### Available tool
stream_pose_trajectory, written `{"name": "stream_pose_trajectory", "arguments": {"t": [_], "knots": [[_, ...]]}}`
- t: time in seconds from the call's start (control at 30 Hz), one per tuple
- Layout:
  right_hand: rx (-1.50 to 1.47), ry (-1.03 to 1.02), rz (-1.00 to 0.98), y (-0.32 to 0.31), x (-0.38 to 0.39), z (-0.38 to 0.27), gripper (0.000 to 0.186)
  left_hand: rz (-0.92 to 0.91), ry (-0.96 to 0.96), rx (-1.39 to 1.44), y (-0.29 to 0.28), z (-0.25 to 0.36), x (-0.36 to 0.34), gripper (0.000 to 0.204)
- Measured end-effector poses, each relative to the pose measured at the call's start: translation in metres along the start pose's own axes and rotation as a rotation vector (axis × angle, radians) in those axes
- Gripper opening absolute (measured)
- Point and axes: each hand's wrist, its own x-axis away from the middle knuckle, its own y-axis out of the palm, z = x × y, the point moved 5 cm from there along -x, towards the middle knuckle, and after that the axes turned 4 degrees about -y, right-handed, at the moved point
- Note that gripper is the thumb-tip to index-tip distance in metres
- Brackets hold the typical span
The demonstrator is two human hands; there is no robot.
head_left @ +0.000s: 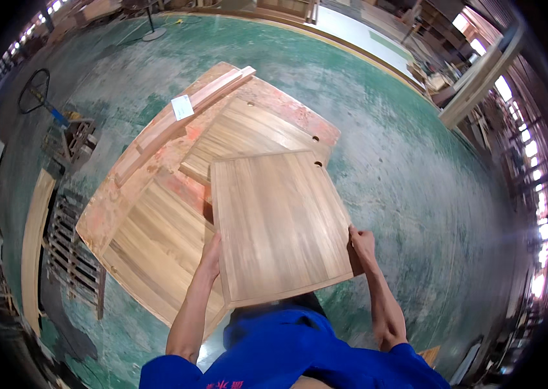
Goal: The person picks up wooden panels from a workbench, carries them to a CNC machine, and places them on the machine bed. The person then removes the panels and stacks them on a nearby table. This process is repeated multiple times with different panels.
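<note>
Between my hands is a square wooden panel [280, 223] with a framed border and a dark round hole near its far right corner. My left hand [210, 251] grips its left edge; my right hand [361, 245] grips the right edge, thumb on top and fingers hidden underneath. Beyond it, partly covered, a second wooden panel [248, 133] with holes lies on a reddish, worn board [102, 211]. To the left, another wooden panel [157, 243] rests on the same board, its near right part hidden behind the held panel and my left arm.
Long wooden strips [183, 120] with a white paper [182, 107] on them lie along the board's far left edge. On the green floor [410, 181] at left stand a pallet jack [50, 107], a slatted pallet [76, 249] and a long plank [34, 246]. A wooden beam [481, 81] is at far right.
</note>
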Motion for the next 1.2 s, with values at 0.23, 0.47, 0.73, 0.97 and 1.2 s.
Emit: {"name": "stream_pose_trajectory", "arguments": {"t": [0.23,0.47,0.73,0.97,1.2], "knots": [[0.051,-0.291,-0.217,0.054,-0.197,-0.124,0.063,0.296,0.087,0.080,0.029,0.003,-0.057,0.066],[0.057,-0.651,-0.237,0.086,-0.352,-0.253,0.053,0.584,0.196,0.202,0.074,-0.016,-0.136,0.065],[0.183,-0.875,-0.293,0.152,-0.446,-0.184,0.030,0.955,0.125,-0.374,0.130,-0.042,-0.177,0.052],[-0.221,-0.877,-0.491,0.163,-0.449,-0.164,0.045,0.667,-0.201,-0.101,0.109,-0.140,-0.219,0.068],[-0.279,-0.661,-0.502,0.129,-0.430,-0.158,0.046,0.451,-0.038,0.223,0.108,-0.146,-0.243,0.057]]}}
